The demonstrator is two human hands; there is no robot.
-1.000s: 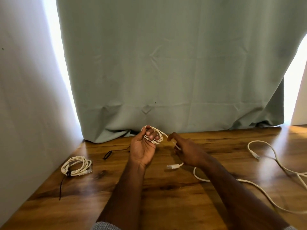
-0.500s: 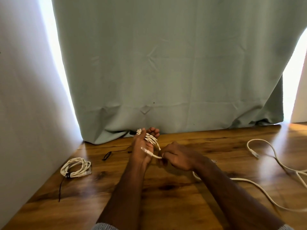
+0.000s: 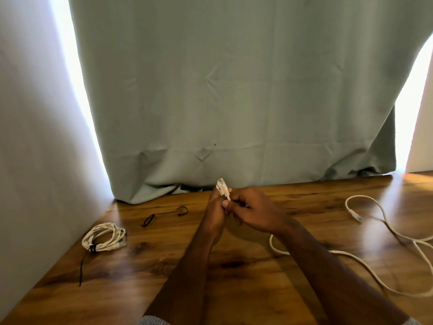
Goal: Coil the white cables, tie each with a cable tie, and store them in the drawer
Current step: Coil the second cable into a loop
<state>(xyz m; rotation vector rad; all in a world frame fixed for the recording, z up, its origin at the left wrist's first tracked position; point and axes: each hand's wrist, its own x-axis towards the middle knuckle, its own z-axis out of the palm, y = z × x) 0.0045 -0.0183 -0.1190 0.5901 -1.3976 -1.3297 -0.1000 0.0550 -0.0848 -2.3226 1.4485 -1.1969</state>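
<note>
Mid-frame above the wooden table (image 3: 234,289), the left hand (image 3: 216,214) and right hand (image 3: 254,213) both curl closed around one white cable (image 3: 365,266), its plug (image 3: 222,185) sticking up. A tied coil (image 3: 104,236) lies lower left; two black cable ties (image 3: 164,214) lie between.
</note>
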